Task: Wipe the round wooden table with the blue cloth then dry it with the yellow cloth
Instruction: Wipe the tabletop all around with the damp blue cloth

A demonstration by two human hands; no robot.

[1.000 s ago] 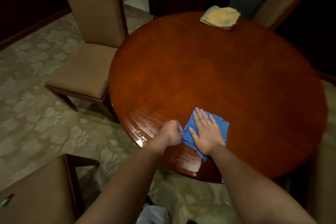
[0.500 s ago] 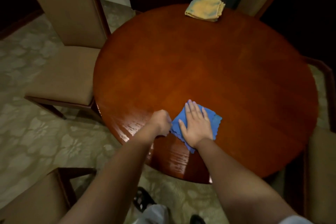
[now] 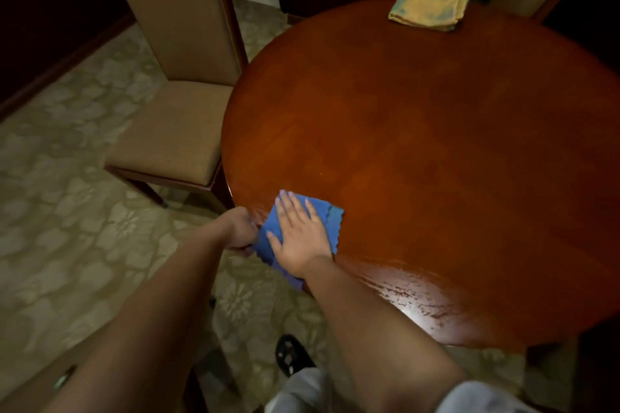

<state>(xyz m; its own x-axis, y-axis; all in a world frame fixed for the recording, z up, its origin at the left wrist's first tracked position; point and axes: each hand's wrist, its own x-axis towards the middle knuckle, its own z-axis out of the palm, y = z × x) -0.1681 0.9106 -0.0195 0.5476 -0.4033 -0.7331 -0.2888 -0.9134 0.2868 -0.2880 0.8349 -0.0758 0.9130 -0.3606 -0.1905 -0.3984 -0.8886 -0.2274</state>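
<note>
Your right hand (image 3: pixel 299 238) flat on blue cloth (image 3: pixel 330 223) at round wooden table (image 3: pixel 436 144) near-left edge; left hand (image 3: pixel 242 231) pinching cloth's side. Folded yellow cloth (image 3: pixel 429 7) at far edge.

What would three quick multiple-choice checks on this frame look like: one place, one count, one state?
1. Where is the folded yellow cloth?
A. far edge of the round wooden table
B. on the beige chair
C. on the carpet

2. How many cloths lie on the table?
A. one
B. two
C. three

3. How does the right hand meet the blue cloth?
A. fist around it
B. flat on top
C. apart from it

Key: 1 A, it lies opposite the person; 2 B, yellow and blue; 3 B, fingers spread straight, while the left hand grips the cloth's edge.
</note>
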